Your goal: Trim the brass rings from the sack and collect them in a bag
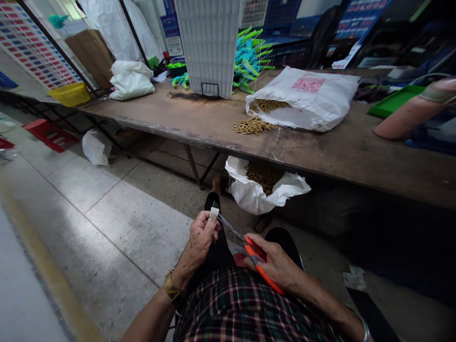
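Observation:
Over the lap, my left hand [204, 232] pinches a small whitish piece [214, 213] between thumb and fingers. My right hand [272, 259] is wrapped round the orange and grey handles of a pair of scissors [257, 260]. The metal blades point up and left and reach to the whitish piece; whether they touch it cannot be made out. Beyond the hands, under the table edge, an open white sack [249, 195] holds brass-coloured rings [264, 176]. Another white sack [313, 97] lies on the table, with a pile of similar rings [252, 126] at its mouth.
A long brown table [167, 114] runs across the view. On it stand a pale ribbed panel [210, 47], green and blue plastic pieces [249, 59], a yellow container [71, 94] and a green tray [395, 101]. A red stool [50, 134] is at the left.

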`<state>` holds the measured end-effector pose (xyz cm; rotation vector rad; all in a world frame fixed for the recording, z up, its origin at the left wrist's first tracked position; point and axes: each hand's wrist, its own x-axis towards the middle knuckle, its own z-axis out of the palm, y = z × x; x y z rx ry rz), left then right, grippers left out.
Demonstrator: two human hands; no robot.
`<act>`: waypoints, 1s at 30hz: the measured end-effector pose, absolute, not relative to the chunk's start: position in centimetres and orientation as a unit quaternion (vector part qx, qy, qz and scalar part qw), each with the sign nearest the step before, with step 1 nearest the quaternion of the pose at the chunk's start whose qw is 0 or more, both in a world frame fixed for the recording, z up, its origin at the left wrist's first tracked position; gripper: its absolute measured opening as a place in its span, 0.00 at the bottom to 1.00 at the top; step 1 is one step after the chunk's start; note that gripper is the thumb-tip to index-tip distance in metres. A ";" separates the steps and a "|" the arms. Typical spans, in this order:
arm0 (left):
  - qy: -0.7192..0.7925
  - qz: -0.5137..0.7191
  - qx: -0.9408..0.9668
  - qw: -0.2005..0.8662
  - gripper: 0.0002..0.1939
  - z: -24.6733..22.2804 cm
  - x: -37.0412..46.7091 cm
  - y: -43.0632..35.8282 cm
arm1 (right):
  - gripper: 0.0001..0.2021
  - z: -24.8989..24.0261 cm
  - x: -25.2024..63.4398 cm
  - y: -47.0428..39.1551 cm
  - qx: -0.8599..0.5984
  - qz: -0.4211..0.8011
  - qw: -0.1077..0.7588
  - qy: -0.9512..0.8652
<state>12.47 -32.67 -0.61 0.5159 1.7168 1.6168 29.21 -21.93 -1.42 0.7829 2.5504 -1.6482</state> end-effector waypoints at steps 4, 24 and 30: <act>0.684 0.600 0.211 0.358 0.18 -0.6 12.3 -32.8 | 0.18 -1.5 29.1 -22.0 0.250 -0.542 0.002 0.802; 0.710 0.500 0.326 0.374 0.20 -0.8 11.5 -33.9 | 0.14 -1.3 28.9 -22.8 0.259 -0.591 0.032 0.763; 0.688 0.495 0.347 0.402 0.18 -0.6 11.2 -33.9 | 0.13 -1.4 28.8 -23.0 0.264 -0.602 0.038 0.752</act>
